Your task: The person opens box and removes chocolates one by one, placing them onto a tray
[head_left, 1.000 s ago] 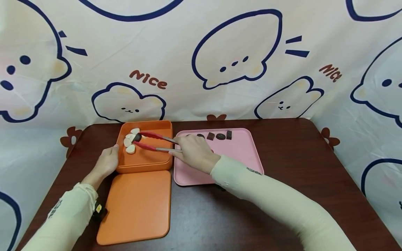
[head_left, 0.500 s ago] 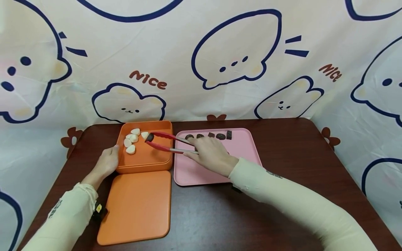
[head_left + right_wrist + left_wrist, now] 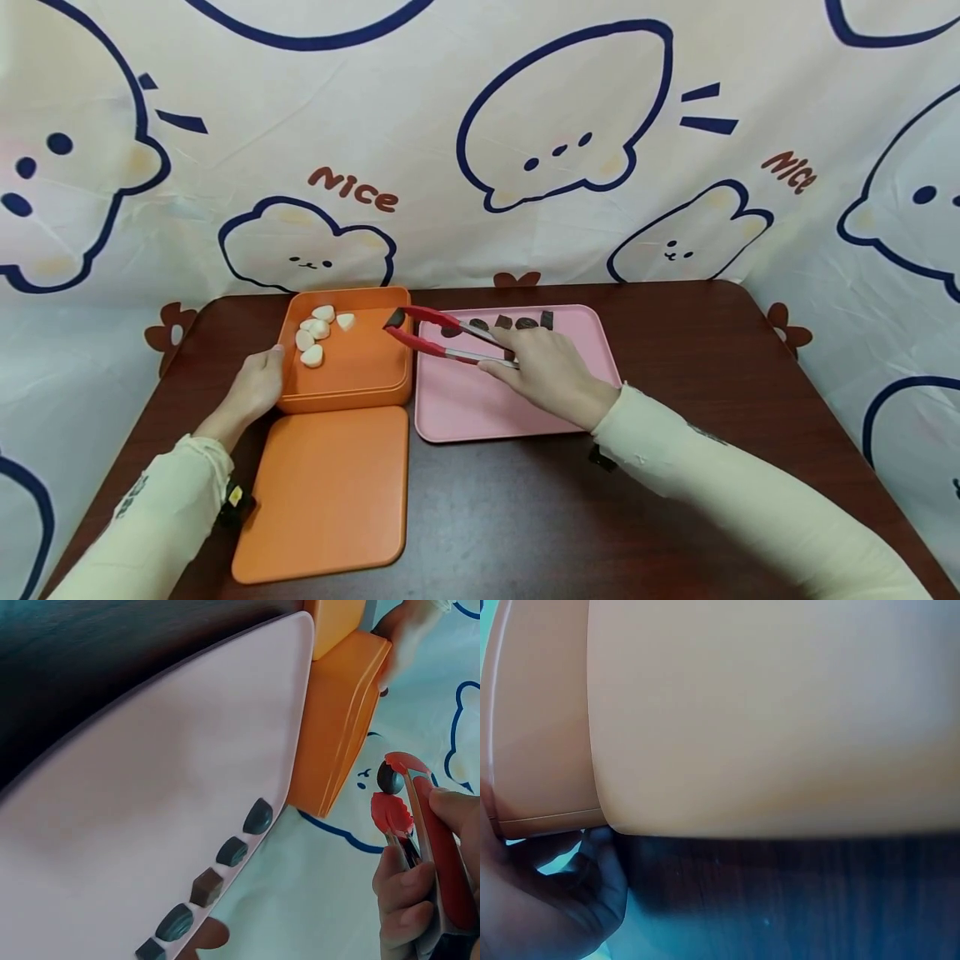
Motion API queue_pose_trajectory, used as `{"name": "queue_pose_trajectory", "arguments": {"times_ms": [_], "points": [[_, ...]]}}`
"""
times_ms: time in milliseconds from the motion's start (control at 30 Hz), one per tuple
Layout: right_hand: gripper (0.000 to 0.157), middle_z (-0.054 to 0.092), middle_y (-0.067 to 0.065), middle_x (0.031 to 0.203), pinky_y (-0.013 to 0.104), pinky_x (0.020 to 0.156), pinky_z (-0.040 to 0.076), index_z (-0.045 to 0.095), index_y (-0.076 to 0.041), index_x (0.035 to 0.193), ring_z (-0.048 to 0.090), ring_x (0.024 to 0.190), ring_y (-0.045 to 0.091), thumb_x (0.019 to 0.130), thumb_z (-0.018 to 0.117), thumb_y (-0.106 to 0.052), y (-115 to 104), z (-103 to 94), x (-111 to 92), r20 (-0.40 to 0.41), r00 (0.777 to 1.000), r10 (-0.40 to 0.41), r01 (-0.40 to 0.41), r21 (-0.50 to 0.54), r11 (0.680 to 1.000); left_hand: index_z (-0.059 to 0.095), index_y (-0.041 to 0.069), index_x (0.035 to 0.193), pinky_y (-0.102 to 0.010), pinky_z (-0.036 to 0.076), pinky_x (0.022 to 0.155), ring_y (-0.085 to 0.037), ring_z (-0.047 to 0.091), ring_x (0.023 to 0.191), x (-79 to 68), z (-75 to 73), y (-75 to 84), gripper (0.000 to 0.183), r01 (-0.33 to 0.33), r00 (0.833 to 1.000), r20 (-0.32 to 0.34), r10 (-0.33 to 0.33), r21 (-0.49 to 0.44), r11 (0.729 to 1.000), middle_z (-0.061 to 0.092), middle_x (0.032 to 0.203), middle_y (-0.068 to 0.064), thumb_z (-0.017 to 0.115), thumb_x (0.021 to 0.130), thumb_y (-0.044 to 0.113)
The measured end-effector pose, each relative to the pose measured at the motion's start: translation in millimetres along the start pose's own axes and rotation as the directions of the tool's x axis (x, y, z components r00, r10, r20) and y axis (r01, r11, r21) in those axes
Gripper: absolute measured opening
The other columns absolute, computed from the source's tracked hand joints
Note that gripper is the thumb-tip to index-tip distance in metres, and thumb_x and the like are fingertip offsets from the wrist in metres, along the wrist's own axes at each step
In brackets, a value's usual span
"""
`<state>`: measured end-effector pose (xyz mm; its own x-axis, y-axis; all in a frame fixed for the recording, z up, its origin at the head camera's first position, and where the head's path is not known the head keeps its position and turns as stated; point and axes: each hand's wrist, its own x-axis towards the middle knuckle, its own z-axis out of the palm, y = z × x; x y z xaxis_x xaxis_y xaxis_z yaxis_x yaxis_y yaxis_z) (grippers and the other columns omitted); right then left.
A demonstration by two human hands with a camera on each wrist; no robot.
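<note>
In the head view my right hand grips a pair of red-tipped metal tongs. A dark rounded piece, like chocolate, is pinched between the tongs' tips, which overlap the right rim of the orange box in the head view. Several white rounded pieces lie in the left part of that box. My left hand holds the box by its left side, thumb at the rim. Beyond the tongs, several dark chocolate pieces sit in a row along the far edge of the pink tray.
An orange lid lies flat in front of the box, close to its near side. The pink tray stands right beside the box, on a dark brown wooden table. A white cloth with cartoon drawings hangs behind the table.
My right hand has drawn the tongs to the right with the dark piece, from over the white pieces to the box's right rim. The left hand has stayed on the box.
</note>
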<state>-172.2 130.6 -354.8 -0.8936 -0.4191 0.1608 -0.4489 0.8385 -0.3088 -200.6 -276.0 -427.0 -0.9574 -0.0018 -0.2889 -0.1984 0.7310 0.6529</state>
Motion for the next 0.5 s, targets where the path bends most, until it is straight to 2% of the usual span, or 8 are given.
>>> {"name": "queue_pose_trajectory", "arguments": {"times_ms": [133, 267, 500], "points": [[0.043, 0.050, -0.003, 0.062, 0.027, 0.049, 0.033, 0.070, -0.014, 0.125, 0.043, 0.055, 0.011, 0.093, 0.072, -0.043, 9, -1.6, -7, 0.005, 1.000, 0.026, -0.026, 0.009, 1.000, 0.025, -0.017, 0.151, -0.066, 0.031, 0.112, -0.051, 0.034, 0.138, -0.1, 0.1, -0.5, 0.076, -0.003, 1.000, -0.010, 0.003, -0.001, 1.000, 0.030, 0.151, -0.042, -0.002, 0.108, 0.040], [0.049, 0.050, -0.004, 0.061, 0.027, 0.053, 0.034, 0.068, -0.013, 0.132, 0.044, 0.058, 0.013, 0.092, 0.074, -0.041, 18, -2.6, -14, 0.001, 0.998, 0.056, -0.056, 0.040, 0.998, 0.032, -0.017, 0.147, -0.063, 0.036, 0.107, -0.046, 0.040, 0.129, -0.5, -0.2, -1.2, 0.075, -0.010, 1.000, -0.028, 0.010, -0.001, 1.000, 0.037, 0.143, -0.040, 0.000, 0.109, 0.039], [0.050, 0.052, -0.005, 0.061, 0.028, 0.054, 0.033, 0.068, -0.013, 0.132, 0.043, 0.060, 0.013, 0.091, 0.076, -0.041, 34, -3.1, -28, -0.033, 0.997, 0.068, -0.067, 0.023, 0.997, 0.021, -0.016, 0.153, -0.067, 0.029, 0.114, -0.053, 0.029, 0.143, -0.2, -0.2, -0.4, 0.076, 0.002, 1.000, 0.001, -0.002, -0.013, 1.000, 0.026, 0.154, -0.041, -0.001, 0.108, 0.041]]}}
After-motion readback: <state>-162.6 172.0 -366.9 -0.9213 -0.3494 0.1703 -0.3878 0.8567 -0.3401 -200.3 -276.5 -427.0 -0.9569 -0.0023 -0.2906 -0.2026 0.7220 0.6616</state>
